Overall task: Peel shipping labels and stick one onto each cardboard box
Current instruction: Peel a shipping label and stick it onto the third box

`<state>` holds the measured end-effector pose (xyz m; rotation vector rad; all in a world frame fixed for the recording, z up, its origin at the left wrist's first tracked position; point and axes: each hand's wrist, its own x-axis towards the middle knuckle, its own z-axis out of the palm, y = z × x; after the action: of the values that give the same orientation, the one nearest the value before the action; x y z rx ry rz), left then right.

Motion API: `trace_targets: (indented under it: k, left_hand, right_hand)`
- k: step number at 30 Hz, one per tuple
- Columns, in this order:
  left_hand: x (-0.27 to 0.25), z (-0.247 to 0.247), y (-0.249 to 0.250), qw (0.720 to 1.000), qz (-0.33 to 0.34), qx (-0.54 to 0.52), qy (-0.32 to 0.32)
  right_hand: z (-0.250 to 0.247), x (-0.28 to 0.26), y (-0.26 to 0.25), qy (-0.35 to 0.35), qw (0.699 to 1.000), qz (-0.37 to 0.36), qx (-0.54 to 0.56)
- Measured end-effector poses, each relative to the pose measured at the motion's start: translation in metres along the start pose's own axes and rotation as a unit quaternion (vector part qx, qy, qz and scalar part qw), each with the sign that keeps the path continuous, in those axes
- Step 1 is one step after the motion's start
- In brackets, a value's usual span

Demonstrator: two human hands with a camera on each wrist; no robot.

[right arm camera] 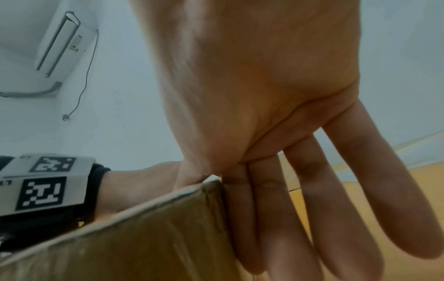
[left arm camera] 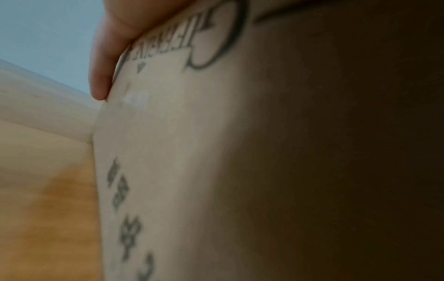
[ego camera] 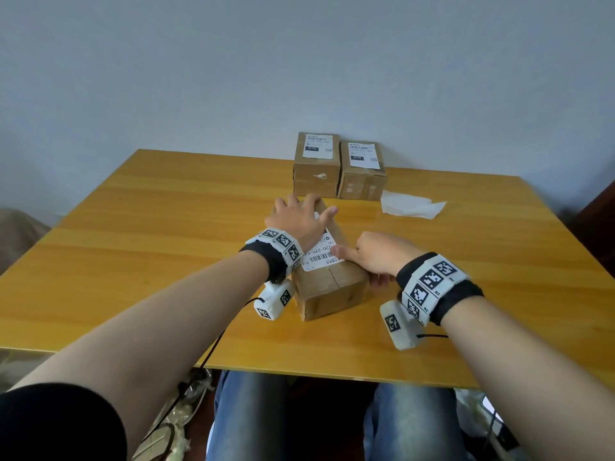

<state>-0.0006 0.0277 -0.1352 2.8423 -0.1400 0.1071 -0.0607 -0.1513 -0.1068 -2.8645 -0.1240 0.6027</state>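
Note:
A cardboard box (ego camera: pixel 332 287) lies in the middle of the table with a white shipping label (ego camera: pixel 324 256) on its top. My left hand (ego camera: pixel 299 217) lies flat on the label's far part with its fingers spread. In the left wrist view a fingertip (left arm camera: pixel 100 79) hangs over the edge of the box's printed side (left arm camera: pixel 192 152). My right hand (ego camera: pixel 379 257) is at the box's right side, with its thumb on the label's near right edge. Its straight fingers (right arm camera: pixel 312 199) lie against the box wall (right arm camera: pixel 144 237). Two boxes (ego camera: pixel 316 178) (ego camera: pixel 361 183) at the back each carry a label.
The yellow wooden table (ego camera: pixel 166 244) stands against a pale wall. White backing paper (ego camera: pixel 409 204) lies to the right of the back boxes. My knees sit under the near table edge. Cables hang from both wrist cameras.

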Motion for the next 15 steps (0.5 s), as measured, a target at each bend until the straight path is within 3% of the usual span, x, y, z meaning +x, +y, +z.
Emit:
trace_targets:
  k: [15]
  left_hand:
    - [0.03, -0.009, -0.007, 0.996, -0.002, 0.088, 0.017]
  right_hand:
    - [-0.005, 0.012, 0.002, -0.065, 0.997, -0.01, 0.046]
